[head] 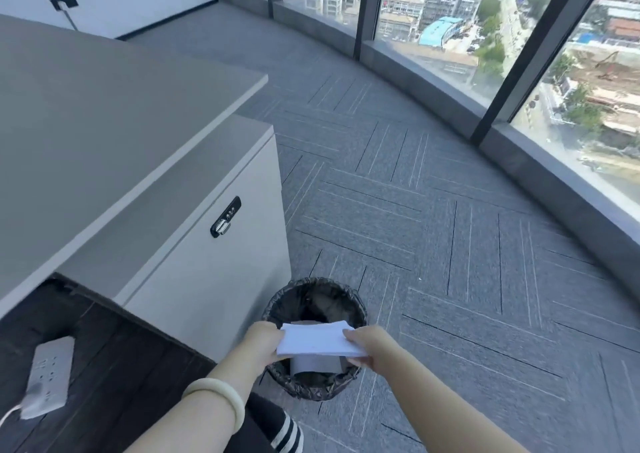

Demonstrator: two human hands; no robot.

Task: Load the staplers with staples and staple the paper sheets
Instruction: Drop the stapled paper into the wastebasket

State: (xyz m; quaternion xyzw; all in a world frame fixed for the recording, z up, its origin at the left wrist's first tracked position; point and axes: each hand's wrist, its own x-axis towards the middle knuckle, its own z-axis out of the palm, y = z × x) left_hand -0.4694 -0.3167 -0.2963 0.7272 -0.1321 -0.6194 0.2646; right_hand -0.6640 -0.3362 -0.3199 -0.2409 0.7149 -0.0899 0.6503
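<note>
Open carpet surrounds the lined bin, where both hands' fingers grip a paper stack's opposite edges.

i see grey carpet tiles laid in a herringbone pattern, running to a curved wall of tall windows with dark frames. daylight comes in; buildings and a road lie far below. on my left a grey desk sits over a pale cabinet with a combination lock. a white power strip lies on dark flooring beneath the desk.
</note>
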